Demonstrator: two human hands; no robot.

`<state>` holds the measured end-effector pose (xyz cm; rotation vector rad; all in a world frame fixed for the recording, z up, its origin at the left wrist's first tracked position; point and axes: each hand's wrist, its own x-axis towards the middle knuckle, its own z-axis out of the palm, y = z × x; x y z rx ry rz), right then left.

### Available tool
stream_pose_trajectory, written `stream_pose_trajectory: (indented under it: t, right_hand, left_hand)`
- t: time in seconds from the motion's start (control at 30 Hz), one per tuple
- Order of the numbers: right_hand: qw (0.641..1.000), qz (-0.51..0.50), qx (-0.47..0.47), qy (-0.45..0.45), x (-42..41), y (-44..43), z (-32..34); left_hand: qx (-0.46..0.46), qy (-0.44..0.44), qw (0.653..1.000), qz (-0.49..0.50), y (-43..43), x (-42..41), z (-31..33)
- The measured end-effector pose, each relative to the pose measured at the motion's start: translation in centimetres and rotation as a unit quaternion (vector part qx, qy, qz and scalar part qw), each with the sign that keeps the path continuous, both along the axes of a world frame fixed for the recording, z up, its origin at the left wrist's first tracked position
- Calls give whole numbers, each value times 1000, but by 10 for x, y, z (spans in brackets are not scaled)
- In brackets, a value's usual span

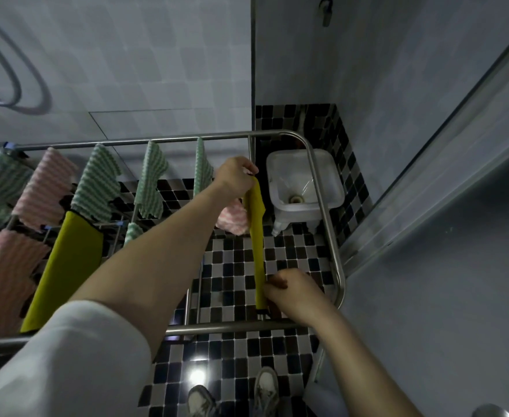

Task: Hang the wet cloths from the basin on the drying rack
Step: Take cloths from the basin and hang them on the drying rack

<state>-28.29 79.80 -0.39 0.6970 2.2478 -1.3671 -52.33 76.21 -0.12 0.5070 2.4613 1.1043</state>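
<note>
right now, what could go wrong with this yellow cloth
1. The yellow cloth is pinched only at its ends by the left hand and right hand; a slip could drop it onto the tiled floor.
2. It looks bunched into a narrow strip, so it may hang unevenly on the rack and slide off.

**Left arm.** One long sleeve [66, 356], off-white, plain, loose-fitting, with soft folds. Its edge sits level with the drying rack's front rail [232, 328]. Past the rail the forearm is uncovered as far as the left hand [235, 176].

**Right arm.** Uncovered from the frame edge on the near side of the rail to the right hand [295, 291], just past the rail.

**Hands.** Both are bare.

**Footwear.** Left shoe [200, 401] and right shoe [266, 386] are low lace-up trainers. They are pale grey-white with darker panels and stand on the near side of the rail.
</note>
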Motion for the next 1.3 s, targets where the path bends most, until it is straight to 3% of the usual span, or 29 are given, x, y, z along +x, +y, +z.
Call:
stream_pose_trajectory:
  t: [0.07, 0.17, 0.27, 0.37, 0.43, 0.53, 0.67, 0.73, 0.93, 1.07, 1.17, 1.3]
  right_hand:
    - [1000, -12, -13, 7, 1, -3, -1]
    - [999, 2, 37, 24, 1, -4, -3]
    - [999, 23, 43, 8, 0, -1, 2]
    - [997, 33, 64, -5, 5, 5, 3]
    - [996, -8, 77, 36, 4, 6, 9]
    - [987, -103, -46, 112, 0, 10, 28]
    - [922, -115, -333, 164, -4, 7, 55]
    - [909, -101, -364, 174, -6, -1, 62]
    - [889, -146, -389, 195, -13, -21, 71]
    - [894, -155, -383, 175, -13, -16, 73]
    - [925, -143, -302, 184, -12, -14, 81]
    - [980, -39, -87, 173, -15, -6, 92]
  left_hand:
    - [8, 1, 1000, 1, 0, 3, -2]
    - [41, -19, 999, 19, -3, 10, 3]
    - [134, -65, 987, 55, -17, 25, 25]
    - [260, -175, 945, 93, -44, 46, 52]
    - [342, -229, 907, 94, -69, 60, 67]
    - [424, -298, 850, 96, -91, 86, 80]
    - [441, -302, 836, 120, -97, 119, 91]
    - [439, -279, 844, 133, -99, 130, 93]
    - [356, -132, 915, 133, -115, 145, 97]
    - [330, -66, 934, 123, -126, 145, 104]
    - [316, -78, 939, 113, -141, 139, 108]
    - [209, -17, 976, 63, -151, 134, 105]
